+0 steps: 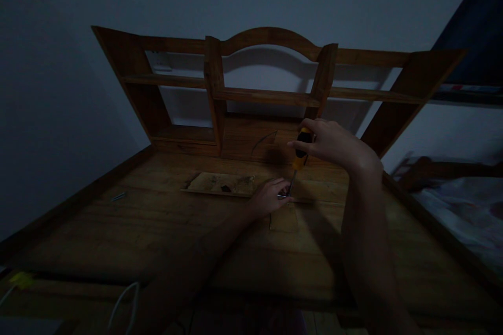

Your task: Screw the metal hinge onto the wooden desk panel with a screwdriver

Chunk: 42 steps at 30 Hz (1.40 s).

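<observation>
My right hand (334, 142) is closed around the yellow and black handle of a screwdriver (302, 145), which stands nearly upright with its shaft pointing down. Low on the desk, my left hand (270, 196) pinches a small shiny metal piece (282, 196) at the screwdriver's lower end. The fingers partly hide this piece and the tip, so its kind is unclear. Beneath them lies a small flat wooden piece (285, 220). Left of my left hand rests a narrow wooden board (220, 183) with dark bits on it.
The wooden desk (157, 230) carries a shelf unit (267, 97) along its back, against the wall. A couple of thin metal pieces (118, 197) lie at the left. A white cable (124, 298) and a yellow object (21, 279) are at the near left edge.
</observation>
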Tool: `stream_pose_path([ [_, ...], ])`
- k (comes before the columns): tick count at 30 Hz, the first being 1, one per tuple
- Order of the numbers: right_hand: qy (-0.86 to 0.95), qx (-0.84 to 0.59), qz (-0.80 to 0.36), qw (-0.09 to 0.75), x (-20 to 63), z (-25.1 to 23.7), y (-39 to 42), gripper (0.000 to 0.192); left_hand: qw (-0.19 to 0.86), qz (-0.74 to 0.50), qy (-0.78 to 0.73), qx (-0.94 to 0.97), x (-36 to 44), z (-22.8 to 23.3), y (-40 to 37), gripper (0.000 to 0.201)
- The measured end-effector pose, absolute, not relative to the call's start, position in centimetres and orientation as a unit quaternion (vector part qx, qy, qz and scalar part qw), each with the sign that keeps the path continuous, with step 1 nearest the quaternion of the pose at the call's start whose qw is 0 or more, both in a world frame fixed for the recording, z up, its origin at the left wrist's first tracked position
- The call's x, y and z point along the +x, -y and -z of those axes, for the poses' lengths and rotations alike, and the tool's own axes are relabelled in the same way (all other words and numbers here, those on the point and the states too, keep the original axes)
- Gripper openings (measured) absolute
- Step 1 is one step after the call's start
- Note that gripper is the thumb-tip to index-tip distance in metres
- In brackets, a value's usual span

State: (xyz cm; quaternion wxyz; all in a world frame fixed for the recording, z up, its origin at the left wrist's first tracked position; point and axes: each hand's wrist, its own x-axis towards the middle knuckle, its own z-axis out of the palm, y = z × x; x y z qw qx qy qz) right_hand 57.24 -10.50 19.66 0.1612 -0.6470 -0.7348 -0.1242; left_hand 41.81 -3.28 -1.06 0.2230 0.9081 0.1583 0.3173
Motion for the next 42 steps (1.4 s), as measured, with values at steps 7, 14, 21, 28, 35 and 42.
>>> stream_pose_path([
  [7,0.75,-0.634,0.093,0.165,57.4,-20.0,10.9,0.027,0.226,-0.315,-0.16,0.908,41.9,1.2,3.2,0.018],
  [14,0.716,-0.665,0.145,0.155,57.0,-19.7,10.4,0.041,0.213,-0.324,-0.162,0.908,41.8,1.2,3.2,0.018],
  [21,0.76,-0.621,0.076,0.176,57.9,-20.4,11.1,0.037,0.219,-0.329,-0.146,0.907,41.8,1.4,3.0,0.02],
  [28,0.737,-0.644,0.108,0.174,57.3,-20.1,10.5,0.032,0.224,-0.322,-0.155,0.907,41.8,1.3,3.1,0.022],
  [35,0.766,-0.608,0.085,0.188,57.9,-20.0,10.5,0.038,0.231,-0.323,-0.152,0.905,41.9,1.6,3.0,0.025],
  [42,0.729,-0.653,0.117,0.17,57.1,-19.9,10.5,0.031,0.216,-0.328,-0.145,0.908,41.8,1.5,3.0,0.02],
])
